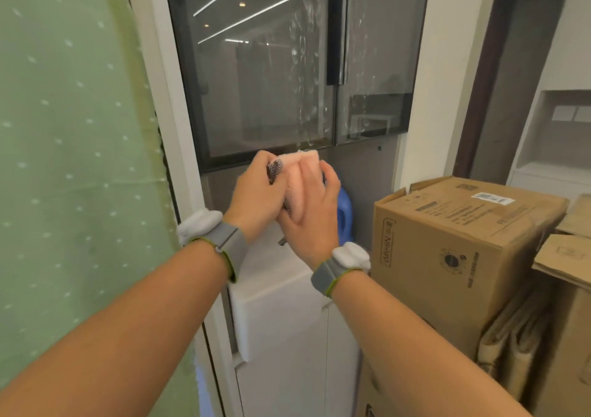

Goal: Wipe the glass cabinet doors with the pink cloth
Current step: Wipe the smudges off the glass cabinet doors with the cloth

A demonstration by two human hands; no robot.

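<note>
Both forearms reach up, left hand (pixel 256 189) and right hand (pixel 311 215) clamped together around the cloth (pixel 302 173), just below the streaked glass doors (pixel 262 80). Soft and limp, probably damp; best bunched in the palm, then pressed flat.

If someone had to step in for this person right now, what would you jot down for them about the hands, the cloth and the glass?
Left hand: closed on the pink cloth, gripping its left side.
Right hand: also closed on the cloth, from the right and below. Both hands hold it bunched, just under the lower edge of the glass cabinet doors, not pressed to the glass.
Glass: wet streaks and droplets run down near the seam between the two doors, so wiping is not finished.
Left to do: spread the cloth and wipe both panes, the streaked middle first.
Nearby: a blue bottle behind the hands, cardboard boxes to the right.
</note>
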